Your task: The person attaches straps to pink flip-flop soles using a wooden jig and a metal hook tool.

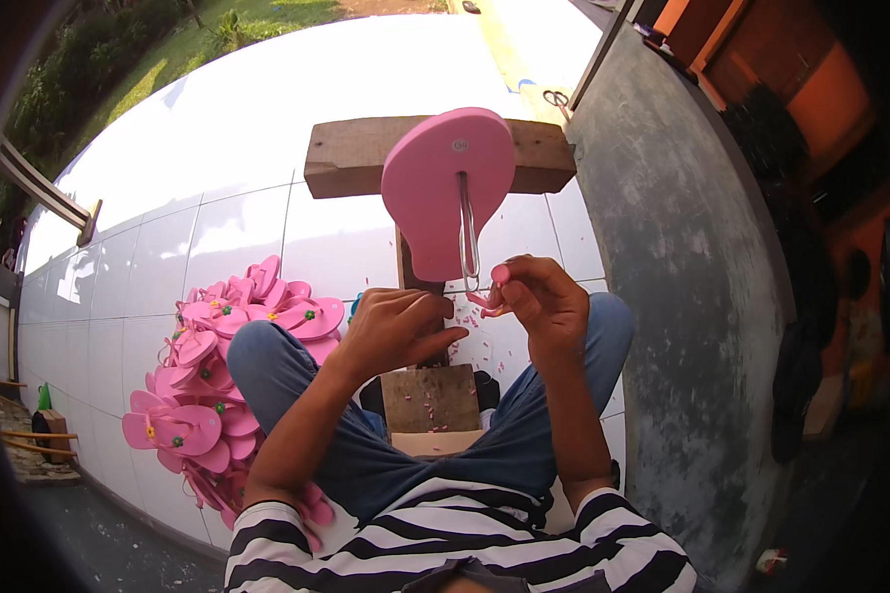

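A pink flip-flop sole [445, 212] stands in front of me against a wooden beam. From a hole in its upper part a looped metal wire [468, 232] hangs down toward me. My right hand [549, 306] pinches a pink flip-flop strap [487, 303], which meets the lower end of the wire loop. A round pink end [501, 274] shows at its fingertips. My left hand [394, 326] is left of the wire, its fingers bent and the thumb held apart. Nothing shows in it, though its fingertips are partly hidden.
A heap of pink flip-flops [208, 381] with small coloured flowers lies left of my knee. The wooden beam [351, 158] crosses behind the sole. Between my legs is a wooden block [430, 398], with pink scraps around. Scissors [557, 99] lie near the grey wall [682, 247].
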Tool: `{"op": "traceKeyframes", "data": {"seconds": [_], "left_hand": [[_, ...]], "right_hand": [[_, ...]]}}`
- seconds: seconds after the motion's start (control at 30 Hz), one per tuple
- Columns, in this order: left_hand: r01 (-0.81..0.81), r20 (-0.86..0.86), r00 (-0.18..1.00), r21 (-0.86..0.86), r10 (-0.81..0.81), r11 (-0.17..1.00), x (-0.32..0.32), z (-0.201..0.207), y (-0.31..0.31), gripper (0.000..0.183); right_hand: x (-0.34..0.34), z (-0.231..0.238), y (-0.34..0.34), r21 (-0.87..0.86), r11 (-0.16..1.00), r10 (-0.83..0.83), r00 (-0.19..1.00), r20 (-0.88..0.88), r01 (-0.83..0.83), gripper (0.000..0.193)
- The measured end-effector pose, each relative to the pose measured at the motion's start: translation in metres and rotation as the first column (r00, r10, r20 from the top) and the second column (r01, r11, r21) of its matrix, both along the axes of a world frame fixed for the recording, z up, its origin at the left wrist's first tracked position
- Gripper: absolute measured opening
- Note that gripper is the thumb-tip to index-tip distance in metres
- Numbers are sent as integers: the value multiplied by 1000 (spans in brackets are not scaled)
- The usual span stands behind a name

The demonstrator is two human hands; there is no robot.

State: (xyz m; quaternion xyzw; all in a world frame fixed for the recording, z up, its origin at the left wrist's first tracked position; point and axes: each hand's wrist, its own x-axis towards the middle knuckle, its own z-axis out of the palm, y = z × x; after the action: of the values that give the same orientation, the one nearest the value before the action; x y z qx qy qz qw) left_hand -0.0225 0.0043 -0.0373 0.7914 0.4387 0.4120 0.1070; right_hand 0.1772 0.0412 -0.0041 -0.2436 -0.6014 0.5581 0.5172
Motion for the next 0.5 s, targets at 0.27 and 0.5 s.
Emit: {"op": "traceKeyframes", "data": {"seconds": [0.27, 0.5], "left_hand": [[60, -28, 998, 127, -57, 990, -1, -7, 5, 16], [100, 1, 995, 260, -104, 960, -4, -1, 0, 17]], "right_hand": [[-8, 50, -10, 384, 915, -194, 970, 148, 125, 14], [-10, 53, -17, 572, 813, -374, 853, 364, 113, 17]]}}
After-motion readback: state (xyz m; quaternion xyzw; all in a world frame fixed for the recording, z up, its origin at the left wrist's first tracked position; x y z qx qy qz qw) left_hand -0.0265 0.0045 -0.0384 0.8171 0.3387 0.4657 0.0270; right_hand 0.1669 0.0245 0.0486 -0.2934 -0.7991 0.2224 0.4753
